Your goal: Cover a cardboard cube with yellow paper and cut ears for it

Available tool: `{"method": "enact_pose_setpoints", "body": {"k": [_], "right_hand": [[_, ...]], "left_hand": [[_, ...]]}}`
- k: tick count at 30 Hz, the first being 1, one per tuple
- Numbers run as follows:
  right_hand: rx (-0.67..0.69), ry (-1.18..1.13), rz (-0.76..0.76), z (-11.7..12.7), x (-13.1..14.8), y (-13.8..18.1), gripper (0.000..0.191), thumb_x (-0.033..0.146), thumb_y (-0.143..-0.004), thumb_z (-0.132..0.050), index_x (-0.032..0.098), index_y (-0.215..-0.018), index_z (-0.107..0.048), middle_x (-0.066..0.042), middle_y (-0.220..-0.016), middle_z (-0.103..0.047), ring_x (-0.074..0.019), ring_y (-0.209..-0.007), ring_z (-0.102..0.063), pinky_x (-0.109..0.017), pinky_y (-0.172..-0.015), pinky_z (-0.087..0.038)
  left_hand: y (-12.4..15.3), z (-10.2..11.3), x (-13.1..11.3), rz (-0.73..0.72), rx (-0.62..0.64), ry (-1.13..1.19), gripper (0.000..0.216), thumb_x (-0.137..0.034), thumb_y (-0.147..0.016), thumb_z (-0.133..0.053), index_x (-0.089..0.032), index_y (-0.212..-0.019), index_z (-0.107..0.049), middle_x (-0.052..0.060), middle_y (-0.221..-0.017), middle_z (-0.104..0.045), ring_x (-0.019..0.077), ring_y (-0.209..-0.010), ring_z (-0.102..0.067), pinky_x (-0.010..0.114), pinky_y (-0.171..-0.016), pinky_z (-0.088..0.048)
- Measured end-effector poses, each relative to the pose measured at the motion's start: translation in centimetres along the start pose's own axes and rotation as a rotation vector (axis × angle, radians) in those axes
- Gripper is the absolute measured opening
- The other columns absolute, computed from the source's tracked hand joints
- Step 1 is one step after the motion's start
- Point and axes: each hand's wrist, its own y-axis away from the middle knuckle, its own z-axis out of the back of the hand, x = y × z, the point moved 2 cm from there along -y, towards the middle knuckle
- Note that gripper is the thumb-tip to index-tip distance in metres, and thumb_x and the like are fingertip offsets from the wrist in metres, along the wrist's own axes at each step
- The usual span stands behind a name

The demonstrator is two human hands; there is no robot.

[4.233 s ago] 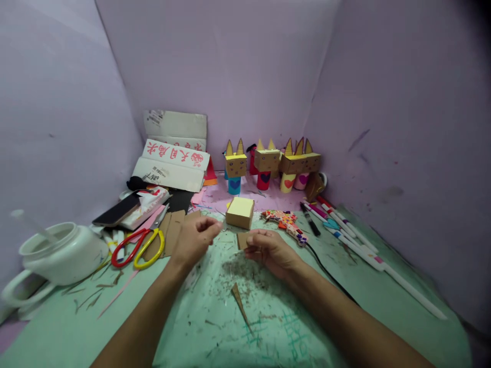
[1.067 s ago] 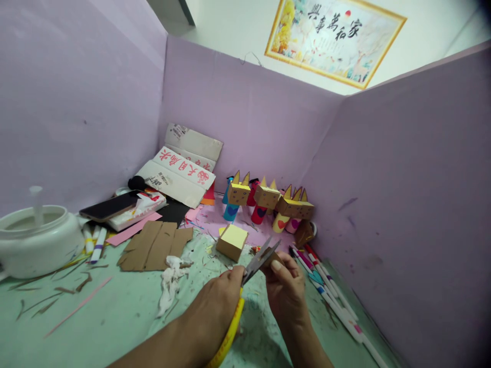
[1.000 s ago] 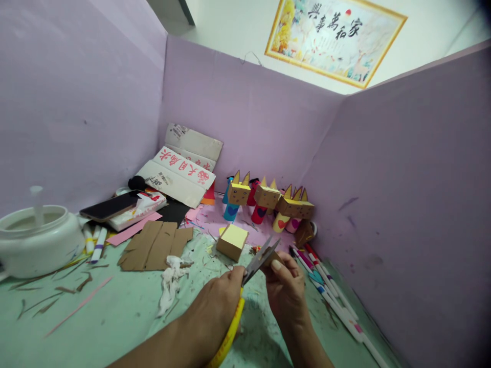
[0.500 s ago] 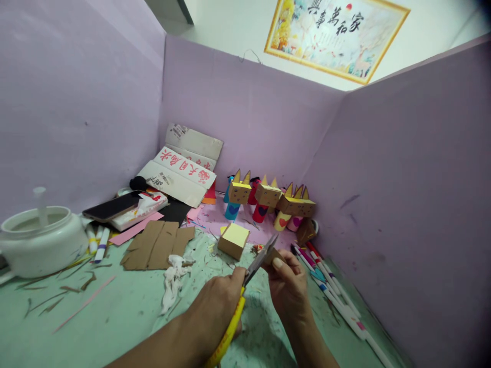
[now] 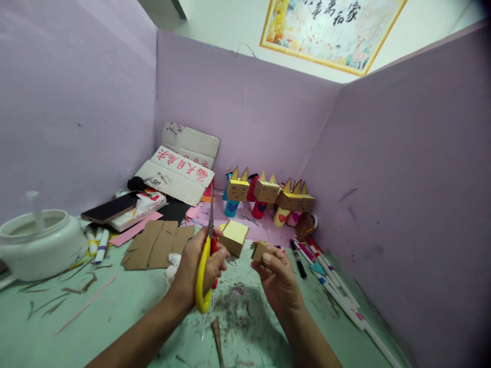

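Observation:
My left hand (image 5: 195, 271) is closed round a pair of scissors (image 5: 203, 286) with yellow and red handles, the blades pointing up and away from me. In my right hand (image 5: 278, 271) a small piece of brown cardboard (image 5: 260, 252) is pinched between thumb and fingers. A gap separates the scissors from the cardboard. Just beyond my left fingertips sits a small cardboard box with a pale yellow top (image 5: 235, 232). A thin cardboard strip (image 5: 217, 340) lies on the table between my forearms.
Several cardboard animal figures (image 5: 268, 191) with pointed ears stand at the back. Marker pens (image 5: 337, 291) lie along the right wall. Left are a corrugated cardboard sheet (image 5: 155, 245), a phone (image 5: 111, 207) and a white pot (image 5: 42, 250). A printed carton (image 5: 176, 174) leans behind.
The scissors have moved left, away from the cardboard piece, and now point upright. My right hand has shifted slightly left with the cardboard. A strip on the table between my arms has come into view.

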Motion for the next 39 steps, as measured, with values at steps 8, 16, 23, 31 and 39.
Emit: {"method": "enact_pose_setpoints", "body": {"k": [8, 16, 23, 31, 39], "right_hand": [[0.278, 0.684, 0.411, -1.0, 1.1, 1.1, 0.009, 0.009, -0.057, -0.063, 0.018, -0.059, -0.063, 0.002, -0.055, -0.058, -0.0116, -0.049, -0.051, -0.022, -0.045, -0.039], [0.407, 0.791, 0.498, -1.2, 0.9, 1.6, 0.009, 0.009, -0.061, -0.06, 0.017, -0.06, -0.06, 0.001, -0.056, -0.057, -0.0125, -0.051, -0.051, -0.023, -0.049, -0.04], [0.323, 0.635, 0.369, -1.5, 0.8, 1.6, 0.004, 0.015, -0.062, -0.064, 0.018, -0.062, -0.062, 0.001, -0.059, -0.059, -0.0122, -0.053, -0.051, -0.022, -0.049, -0.038], [0.272, 0.431, 0.235, -1.8, -0.2, 1.7, 0.006, 0.021, -0.062, -0.07, 0.018, -0.063, -0.065, 0.001, -0.06, -0.061, -0.0123, -0.053, -0.051, -0.022, -0.049, -0.039], [0.254, 0.276, 0.243, -1.6, -0.8, 1.8, 0.008, 0.02, -0.065, -0.068, 0.019, -0.073, -0.065, 0.001, -0.059, -0.064, -0.0149, -0.052, -0.057, -0.024, -0.046, -0.045]], "left_hand": [[0.7, -0.7, 0.1, -0.266, 0.218, -0.114, 0.045, -0.008, -0.066, -0.06, -0.024, -0.103, -0.039, -0.002, -0.09, -0.054, 0.0125, -0.08, -0.055, 0.026, -0.076, -0.046], [0.8, -0.8, -0.3, -0.268, 0.314, -0.193, 0.032, -0.001, -0.065, -0.049, -0.023, -0.088, -0.041, -0.004, -0.075, -0.051, 0.0112, -0.067, -0.05, 0.023, -0.063, -0.042], [1.1, -0.8, -0.2, -0.318, 0.244, -0.117, 0.025, -0.005, -0.07, -0.051, -0.022, -0.085, -0.043, -0.002, -0.077, -0.051, 0.0128, -0.07, -0.05, 0.025, -0.066, -0.042], [1.4, -1.4, 0.5, -0.289, 0.18, 0.06, 0.021, -0.009, -0.073, -0.055, -0.023, -0.085, -0.044, -0.001, -0.079, -0.052, 0.0138, -0.072, -0.051, 0.027, -0.068, -0.043], [1.5, -2.5, 0.2, -0.138, 0.139, 0.258, 0.023, -0.015, -0.071, -0.057, -0.021, -0.086, -0.041, -0.002, -0.077, -0.05, 0.0123, -0.067, -0.051, 0.026, -0.062, -0.043]]}}
